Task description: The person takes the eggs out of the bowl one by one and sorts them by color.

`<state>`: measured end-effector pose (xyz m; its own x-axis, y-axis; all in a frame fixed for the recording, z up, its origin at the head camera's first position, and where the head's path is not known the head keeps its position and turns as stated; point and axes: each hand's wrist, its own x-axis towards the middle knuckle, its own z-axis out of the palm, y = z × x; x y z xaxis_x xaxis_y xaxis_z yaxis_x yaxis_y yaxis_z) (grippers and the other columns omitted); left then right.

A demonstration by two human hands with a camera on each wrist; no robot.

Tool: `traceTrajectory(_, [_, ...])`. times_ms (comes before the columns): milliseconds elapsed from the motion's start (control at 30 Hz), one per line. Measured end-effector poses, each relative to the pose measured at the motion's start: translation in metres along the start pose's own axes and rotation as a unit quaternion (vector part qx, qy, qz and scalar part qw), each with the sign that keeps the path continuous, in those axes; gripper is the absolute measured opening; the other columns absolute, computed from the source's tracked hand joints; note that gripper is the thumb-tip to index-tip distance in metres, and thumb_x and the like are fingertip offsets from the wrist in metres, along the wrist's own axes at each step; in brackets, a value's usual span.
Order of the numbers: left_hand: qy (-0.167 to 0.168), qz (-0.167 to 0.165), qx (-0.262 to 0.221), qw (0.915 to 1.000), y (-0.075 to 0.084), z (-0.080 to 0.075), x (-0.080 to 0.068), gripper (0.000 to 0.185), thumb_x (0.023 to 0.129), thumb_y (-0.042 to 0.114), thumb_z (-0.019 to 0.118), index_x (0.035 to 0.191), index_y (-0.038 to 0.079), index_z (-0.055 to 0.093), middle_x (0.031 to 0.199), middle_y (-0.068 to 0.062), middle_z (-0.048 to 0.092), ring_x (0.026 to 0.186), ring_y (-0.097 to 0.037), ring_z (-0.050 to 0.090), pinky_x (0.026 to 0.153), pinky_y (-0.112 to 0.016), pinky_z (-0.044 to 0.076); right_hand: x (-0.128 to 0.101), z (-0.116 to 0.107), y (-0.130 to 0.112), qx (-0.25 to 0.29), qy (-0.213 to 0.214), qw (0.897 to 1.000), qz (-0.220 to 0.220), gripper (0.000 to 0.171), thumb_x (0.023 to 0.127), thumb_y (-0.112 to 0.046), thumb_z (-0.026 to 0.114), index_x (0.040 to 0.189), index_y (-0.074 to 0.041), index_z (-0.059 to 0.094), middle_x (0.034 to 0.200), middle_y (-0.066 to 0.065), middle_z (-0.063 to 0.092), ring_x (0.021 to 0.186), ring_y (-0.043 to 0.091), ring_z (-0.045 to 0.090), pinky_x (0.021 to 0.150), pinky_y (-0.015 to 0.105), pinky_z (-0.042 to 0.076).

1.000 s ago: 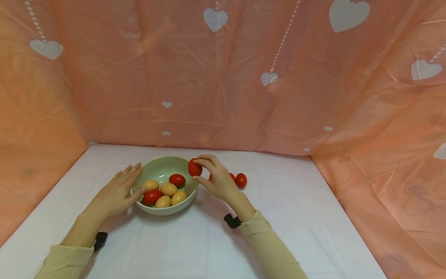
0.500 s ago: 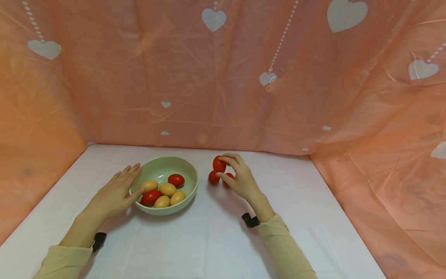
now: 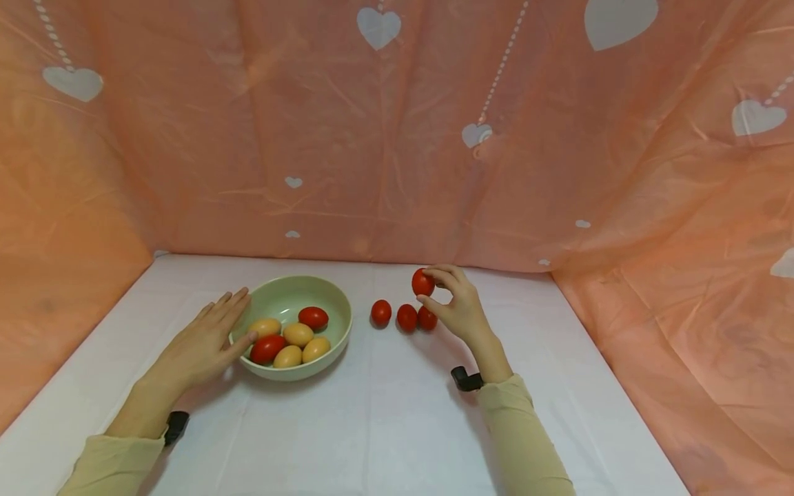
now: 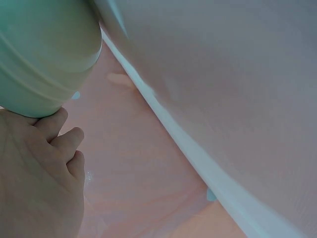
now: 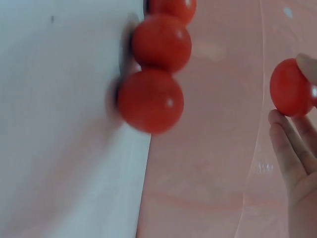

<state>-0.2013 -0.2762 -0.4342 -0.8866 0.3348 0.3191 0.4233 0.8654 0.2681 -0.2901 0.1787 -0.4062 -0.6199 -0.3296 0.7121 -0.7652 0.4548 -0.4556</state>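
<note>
Nearby: three red eggs [image 3: 406, 316] in row | green bowl [image 3: 280, 297] left

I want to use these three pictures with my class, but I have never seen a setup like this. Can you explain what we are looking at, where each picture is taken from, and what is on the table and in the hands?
A person works with two bare hands and wears three cameras. The wide picture comes from the head; the two close ones come from the wrists. On the white table stands a green bowl with red and yellow egg-shaped pieces inside. The left hand rests flat against the bowl's side. Three red pieces lie in a row right of the bowl. The right hand pinches a fourth red piece above them. A pink cloth with hearts hangs behind.
</note>
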Motion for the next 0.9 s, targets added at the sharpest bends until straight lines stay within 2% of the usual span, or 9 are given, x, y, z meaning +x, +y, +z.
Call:
traceTrajectory(233, [-0.005, -0.002, -0.002, 1.0, 0.0, -0.001, 0.0, 0.077, 0.105, 0.042, 0.058, 0.156, -0.01, 0.035, 0.162, -0.03, 0.034, 0.147, -0.054, 0.031, 0.128, -0.057, 0.016, -0.004, -0.018, 0.012, -0.003, -0.017, 0.998, 0.068, 0.047, 0.081, 0.001, 0.088, 0.124, 0.001, 0.07, 0.125, 0.018, 0.065, 0.107, 0.034, 0.07, 0.095, 0.042, 0.061])
traceTrajectory(467, [-0.008, -0.006, 0.001, 1.0, 0.001, -0.001, 0.001, 0.077, 0.105, 0.043, 0.057, 0.156, -0.01, 0.035, 0.162, -0.03, 0.034, 0.147, -0.054, 0.032, 0.128, -0.057, 0.018, -0.012, -0.028, 0.028, -0.01, -0.063, 0.988, 0.143, 0.043, 0.083, 0.0, 0.086, 0.124, -0.001, 0.07, 0.125, 0.017, 0.064, 0.106, 0.035, 0.068, 0.097, 0.046, 0.06])
traceTrajectory(700, [-0.009, -0.007, 0.0, 0.9999, 0.001, -0.001, 0.0, 0.076, 0.106, 0.043, 0.056, 0.158, -0.008, 0.034, 0.164, -0.029, 0.032, 0.149, -0.053, 0.031, 0.128, -0.057, 0.017, -0.02, -0.032, 0.038, -0.035, -0.121, 0.969, 0.212, 0.043, 0.087, -0.003, 0.082, 0.128, -0.002, 0.069, 0.128, 0.019, 0.064, 0.107, 0.038, 0.069, 0.099, 0.048, 0.059])
traceTrajectory(900, [-0.004, -0.005, 0.002, 1.0, 0.002, -0.001, 0.0, 0.076, 0.106, 0.043, 0.056, 0.157, -0.008, 0.034, 0.163, -0.029, 0.033, 0.148, -0.053, 0.032, 0.129, -0.055, 0.015, -0.025, -0.034, 0.04, -0.059, -0.169, 0.947, 0.268, 0.045, 0.088, -0.01, 0.08, 0.13, -0.003, 0.069, 0.128, 0.019, 0.064, 0.107, 0.036, 0.069, 0.097, 0.05, 0.059])
